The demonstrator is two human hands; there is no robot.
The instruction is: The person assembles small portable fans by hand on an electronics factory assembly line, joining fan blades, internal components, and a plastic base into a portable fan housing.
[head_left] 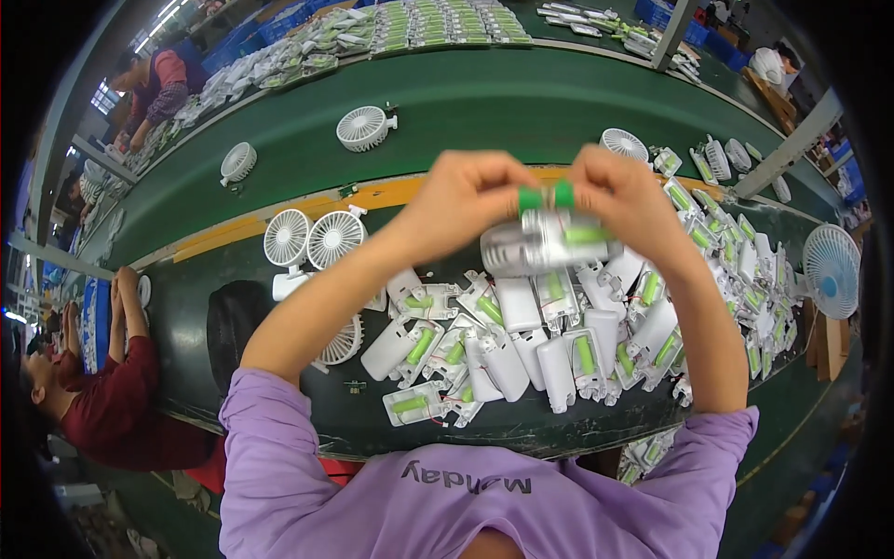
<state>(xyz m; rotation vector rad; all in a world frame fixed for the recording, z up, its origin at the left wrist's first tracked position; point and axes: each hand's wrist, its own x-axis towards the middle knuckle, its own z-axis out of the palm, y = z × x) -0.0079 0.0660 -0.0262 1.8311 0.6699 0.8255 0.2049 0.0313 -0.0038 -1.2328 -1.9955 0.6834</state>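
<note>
A white fan housing with green battery cells is held raised above the counter, clear of the loose housings. The left hand and right hand are clamped on its top edge, presumably for steadiness.

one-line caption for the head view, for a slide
Both hands, left and right, hold a white fan housing above a pile of housings on a green bench.

I see a white fan housing held level above the counter, green battery cell inside, two green caps on top.
</note>
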